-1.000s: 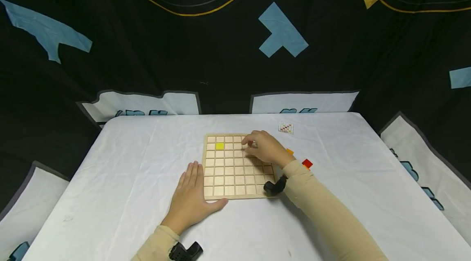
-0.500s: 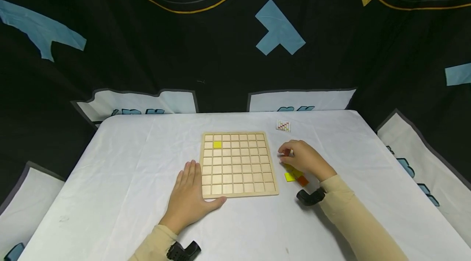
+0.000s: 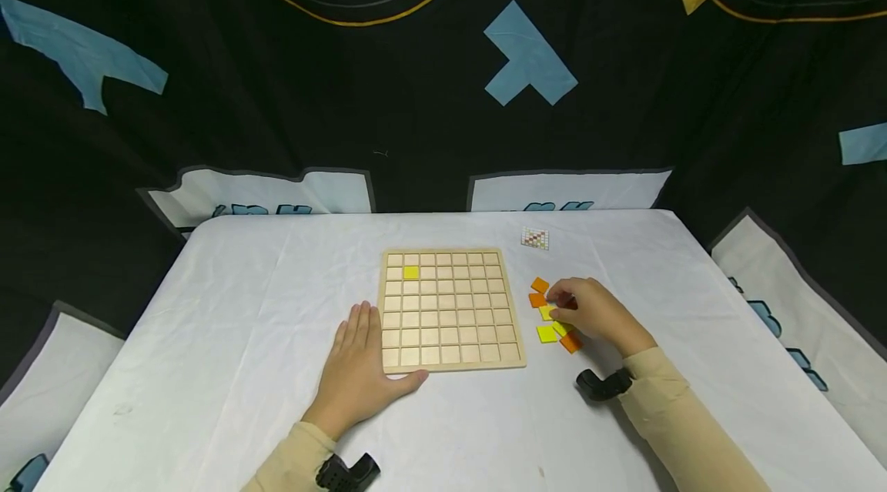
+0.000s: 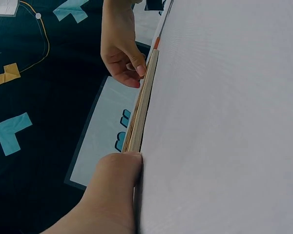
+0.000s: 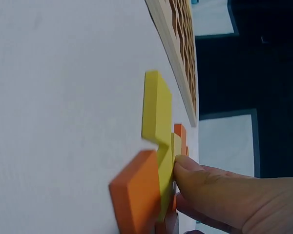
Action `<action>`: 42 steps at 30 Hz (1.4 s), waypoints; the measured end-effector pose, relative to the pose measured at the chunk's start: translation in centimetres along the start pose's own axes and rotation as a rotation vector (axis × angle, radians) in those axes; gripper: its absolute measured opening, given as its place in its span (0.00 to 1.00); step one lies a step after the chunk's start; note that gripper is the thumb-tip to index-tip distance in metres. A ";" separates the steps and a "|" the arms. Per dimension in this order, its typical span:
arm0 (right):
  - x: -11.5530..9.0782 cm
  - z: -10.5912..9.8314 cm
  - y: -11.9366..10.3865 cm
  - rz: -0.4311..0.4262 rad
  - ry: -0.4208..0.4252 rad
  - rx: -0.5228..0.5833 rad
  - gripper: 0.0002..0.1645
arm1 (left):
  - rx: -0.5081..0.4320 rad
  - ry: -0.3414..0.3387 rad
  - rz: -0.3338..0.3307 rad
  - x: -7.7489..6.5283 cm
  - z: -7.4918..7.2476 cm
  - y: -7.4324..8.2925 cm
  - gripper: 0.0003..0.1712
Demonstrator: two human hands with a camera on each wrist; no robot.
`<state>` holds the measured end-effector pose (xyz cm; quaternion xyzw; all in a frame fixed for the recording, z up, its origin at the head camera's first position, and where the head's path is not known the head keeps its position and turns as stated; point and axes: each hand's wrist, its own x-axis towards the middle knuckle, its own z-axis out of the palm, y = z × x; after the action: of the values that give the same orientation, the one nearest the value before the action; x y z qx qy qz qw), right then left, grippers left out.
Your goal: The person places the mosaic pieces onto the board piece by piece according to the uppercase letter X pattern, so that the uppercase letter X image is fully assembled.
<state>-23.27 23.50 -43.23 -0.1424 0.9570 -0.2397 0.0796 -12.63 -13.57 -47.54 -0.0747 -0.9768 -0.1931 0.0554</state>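
A square wooden grid board (image 3: 443,366) lies on the white table, with one yellow tile (image 3: 411,272) in a cell near its far left corner. My left hand (image 3: 356,376) rests flat at the board's near left corner, its straight fingers along the left edge and its thumb on the front edge. To the right of the board, my right hand (image 3: 592,311) bends its fingers and thumb down at a small heap of orange (image 3: 571,342) and yellow tiles (image 3: 547,334). In the right wrist view the thumb (image 5: 190,168) meets the heap; what lies between the fingertips is hidden.
A small card with a coloured grid pattern (image 3: 535,238) lies beyond the board's far right corner. Black cloth (image 3: 430,115) hangs behind the white table (image 3: 208,307). Each wrist wears a black camera mount (image 3: 603,384).
The right hand has left the board's far right part and gone right to the tile heap, then shifted slightly nearer and further right, uncovering orange and yellow tiles. The left hand stays put.
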 end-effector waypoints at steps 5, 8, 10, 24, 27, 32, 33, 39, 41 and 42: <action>-0.1 0.0 0.4 -0.006 -0.002 -0.010 0.10 | -0.006 0.005 0.004 0.0 0.1 0.0 0.74; -0.1 0.0 0.5 -0.026 0.000 -0.017 0.13 | -0.011 0.008 0.004 0.0 0.1 0.0 0.74; -0.1 0.0 0.5 -0.034 0.002 -0.014 0.13 | -0.013 0.012 0.006 0.0 0.1 0.0 0.74; 1.2 0.1 -1.7 0.042 0.054 0.217 0.09 | -0.014 0.024 0.013 0.0 -0.1 0.0 0.74; 2.3 1.0 -3.0 0.017 0.074 0.266 0.09 | -0.018 0.035 0.017 -0.1 -0.1 0.1 0.74; 4.5 2.7 -6.0 -0.036 0.090 0.298 0.08 | -0.021 0.030 0.013 -0.2 -0.1 0.1 0.73; 4.9 3.0 -6.6 -0.053 0.088 0.301 0.08 | -0.022 0.030 0.012 -0.2 -0.1 0.1 0.73; 7.0 5.2 -10.0 -0.139 0.074 0.307 0.07 | -0.019 0.031 0.007 -0.1 -0.1 0.1 0.74; 7.6 5.9 -10.8 -0.149 0.071 0.300 0.07 | -0.017 0.022 0.004 -0.1 -0.1 0.0 0.74; 7.8 6.2 -11.2 -0.150 0.071 0.299 0.07 | -0.015 0.016 0.001 0.0 -0.1 0.0 0.74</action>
<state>-26.69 8.89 -43.93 -0.1916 0.8996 -0.3895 0.0479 -12.58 -13.58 -47.45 -0.0743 -0.9747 -0.2011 0.0627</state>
